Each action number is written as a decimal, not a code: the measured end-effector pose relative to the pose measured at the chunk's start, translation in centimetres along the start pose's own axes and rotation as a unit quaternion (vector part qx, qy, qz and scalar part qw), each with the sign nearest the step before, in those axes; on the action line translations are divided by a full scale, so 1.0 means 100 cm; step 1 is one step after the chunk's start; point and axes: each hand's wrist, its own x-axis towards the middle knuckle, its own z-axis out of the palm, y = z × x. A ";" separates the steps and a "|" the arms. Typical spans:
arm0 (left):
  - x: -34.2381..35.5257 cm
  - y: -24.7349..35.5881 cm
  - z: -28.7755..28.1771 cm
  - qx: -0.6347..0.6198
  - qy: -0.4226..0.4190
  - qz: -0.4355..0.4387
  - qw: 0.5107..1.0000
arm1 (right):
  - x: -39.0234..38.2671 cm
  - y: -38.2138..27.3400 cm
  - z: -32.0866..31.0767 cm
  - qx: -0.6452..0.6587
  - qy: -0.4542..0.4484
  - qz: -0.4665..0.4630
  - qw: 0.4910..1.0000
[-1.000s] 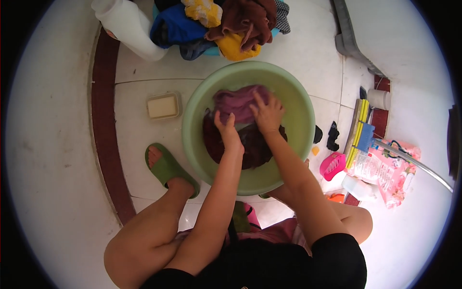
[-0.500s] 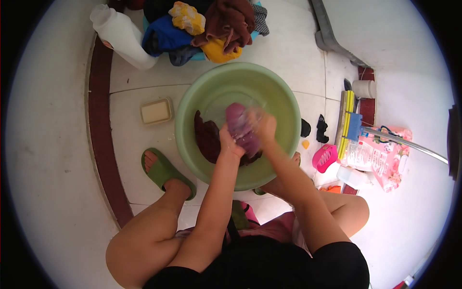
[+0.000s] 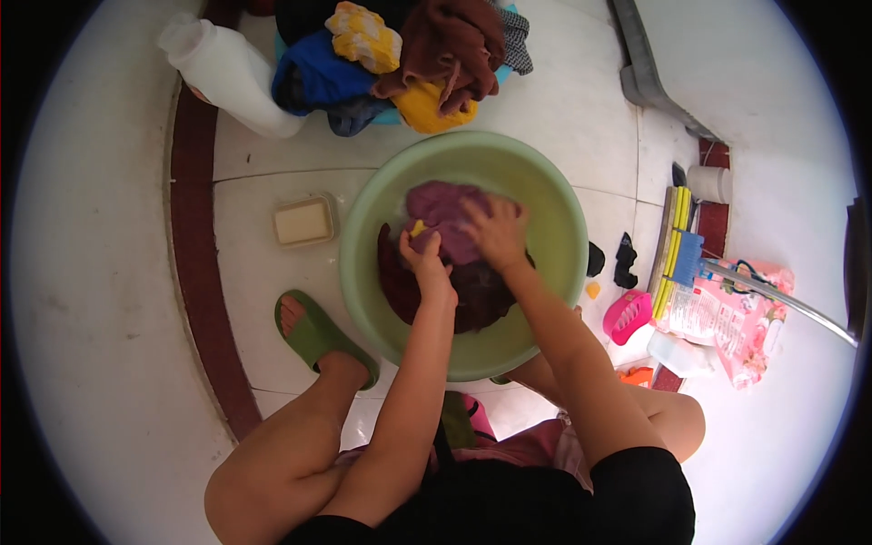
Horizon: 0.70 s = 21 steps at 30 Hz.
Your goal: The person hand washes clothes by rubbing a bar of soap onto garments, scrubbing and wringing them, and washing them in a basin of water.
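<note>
Inside the green plastic basin (image 3: 359,272) is a wet purple cloth (image 3: 436,200), lying over dark red and brown cloths (image 3: 398,289). My left hand (image 3: 424,256) grips the lower left part of the purple cloth with bent fingers, beside a small yellow patch (image 3: 418,227) on or against it. My right hand (image 3: 497,229) is spread on the right part of the same cloth, fingers apart and slightly blurred. A bar of soap (image 3: 302,222) in a clear dish sits on the tiles left of the basin.
Piled laundry (image 3: 436,50) in a blue tub and a white jug (image 3: 241,86) stand beyond. A sponge mop (image 3: 686,259), pink brush (image 3: 627,313), dark socks (image 3: 625,262) and pink package (image 3: 745,327) lie right. Walls flank both sides; my green slipper (image 3: 331,350) is front left.
Half a second ago the purple cloth was bunched in a wad between both hands. Now it is spread flatter toward the basin's back, and my right hand has opened out on it.
</note>
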 end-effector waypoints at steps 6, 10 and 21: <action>0.009 -0.024 0.003 0.022 -0.053 0.081 0.995 | 0.000 -0.028 -0.013 0.105 -0.128 0.299 0.940; -0.006 0.002 -0.006 -0.170 -0.103 -0.022 0.980 | 0.000 -0.025 -0.105 0.224 -0.214 0.131 0.942; -0.129 0.035 0.007 -0.267 -0.378 -0.291 0.837 | -0.028 -0.048 -0.245 -0.201 -0.040 -0.378 0.903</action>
